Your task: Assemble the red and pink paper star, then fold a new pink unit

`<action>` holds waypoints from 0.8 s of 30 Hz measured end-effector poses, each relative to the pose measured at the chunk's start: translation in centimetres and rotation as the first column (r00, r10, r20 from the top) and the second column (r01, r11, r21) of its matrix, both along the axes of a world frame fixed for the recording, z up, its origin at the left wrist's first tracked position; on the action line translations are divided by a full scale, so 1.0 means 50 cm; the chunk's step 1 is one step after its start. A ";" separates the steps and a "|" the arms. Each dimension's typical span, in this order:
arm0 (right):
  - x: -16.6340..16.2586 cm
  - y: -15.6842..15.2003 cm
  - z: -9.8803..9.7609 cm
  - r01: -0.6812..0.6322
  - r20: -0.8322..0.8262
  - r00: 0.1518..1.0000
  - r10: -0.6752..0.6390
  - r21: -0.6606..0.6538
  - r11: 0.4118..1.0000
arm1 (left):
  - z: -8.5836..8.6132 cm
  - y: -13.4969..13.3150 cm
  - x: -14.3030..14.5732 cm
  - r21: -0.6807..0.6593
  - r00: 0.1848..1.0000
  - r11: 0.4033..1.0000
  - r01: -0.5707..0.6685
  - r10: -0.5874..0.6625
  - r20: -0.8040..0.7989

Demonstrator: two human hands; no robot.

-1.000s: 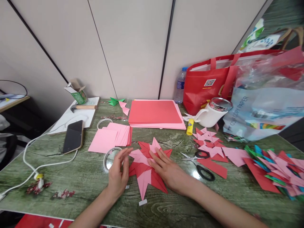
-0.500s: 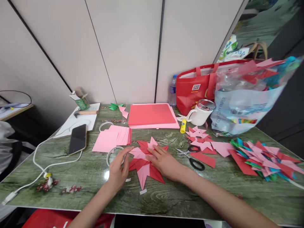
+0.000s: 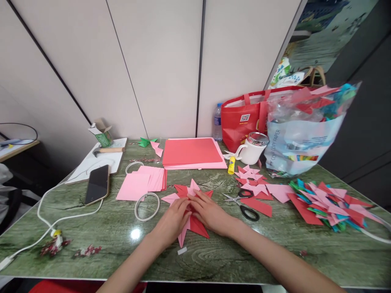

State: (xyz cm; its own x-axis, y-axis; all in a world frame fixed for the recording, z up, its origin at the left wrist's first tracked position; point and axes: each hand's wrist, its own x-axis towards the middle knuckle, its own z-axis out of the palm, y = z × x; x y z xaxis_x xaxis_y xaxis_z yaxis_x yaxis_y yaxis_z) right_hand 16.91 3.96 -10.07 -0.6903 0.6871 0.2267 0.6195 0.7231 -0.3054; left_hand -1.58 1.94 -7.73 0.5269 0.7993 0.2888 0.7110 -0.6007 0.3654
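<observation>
A red and pink folded paper star [image 3: 190, 194] lies on the green marbled table [image 3: 214, 252] in front of me. My left hand [image 3: 173, 221] rests on the star's left half, fingers flat and close together. My right hand [image 3: 209, 213] lies flat on its right half, fingers stretched toward the centre. The fingertips of both hands nearly meet over the middle of the star. A ring of white tape [image 3: 147, 206] lies just left of my left hand. A small white scrap [image 3: 182, 251] sits below the star.
Pink squares [image 3: 140, 181], a red paper stack [image 3: 192, 152], a phone [image 3: 97, 184] with white cable, scissors [image 3: 244, 205], a glue stick [image 3: 231, 165], a white mug [image 3: 253, 148], small stars [image 3: 253, 181], a heap of coloured folded pieces [image 3: 330, 203], a red bag [image 3: 244, 118] and a plastic bag [image 3: 302, 130] surround me.
My left hand has moved right from beside the tape ring onto the star. The right hand stays on it. My head has drawn back and turned a little.
</observation>
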 end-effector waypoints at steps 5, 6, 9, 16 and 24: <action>0.001 -0.001 -0.012 0.057 -0.117 0.991 -0.067 -0.082 0.995 | -0.005 0.010 0.020 0.049 0.972 0.999 0.003 0.009 -0.237; 0.002 -0.001 -0.013 0.047 -0.139 0.989 -0.060 -0.092 0.995 | -0.008 0.011 0.020 0.062 0.963 0.998 0.018 0.000 -0.271; 0.007 0.002 -0.010 0.024 -0.201 0.978 -0.053 -0.142 0.990 | -0.011 0.012 0.022 0.094 0.935 0.994 0.056 -0.019 -0.355; 0.014 0.058 0.030 -0.002 -0.273 0.960 -0.061 -0.224 0.975 | 0.012 0.016 0.035 0.100 0.921 0.992 0.072 -0.027 -0.390; 0.000 0.101 0.061 0.027 -0.088 0.995 -0.045 -0.199 0.980 | 0.020 0.019 0.039 0.102 0.927 0.992 0.067 -0.024 -0.374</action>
